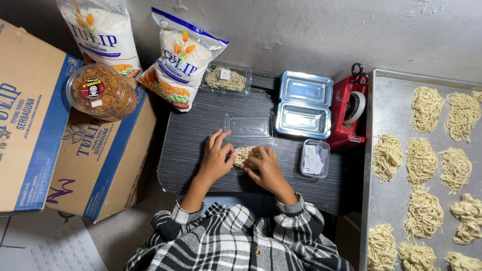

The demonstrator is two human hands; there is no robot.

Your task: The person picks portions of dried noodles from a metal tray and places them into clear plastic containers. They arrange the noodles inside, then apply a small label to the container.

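Note:
My left hand (217, 156) and my right hand (265, 168) rest on a small dark table (201, 125), pressing from both sides on a portion of pale noodles (244, 154) in a clear plastic container. The container's open lid (248, 125) lies flat just behind the noodles. Both hands have fingers curled around the noodle portion. A closed clear container filled with noodles (226, 79) stands at the table's back edge.
An open empty clear container (305, 104), a small tub of paper labels (315, 159) and a red tape dispenser with scissors (349, 113) are to the right. A metal tray (396, 105) holds several noodle nests. Flour bags (183, 57), cardboard boxes (100, 160) and a round jar (100, 92) stand left.

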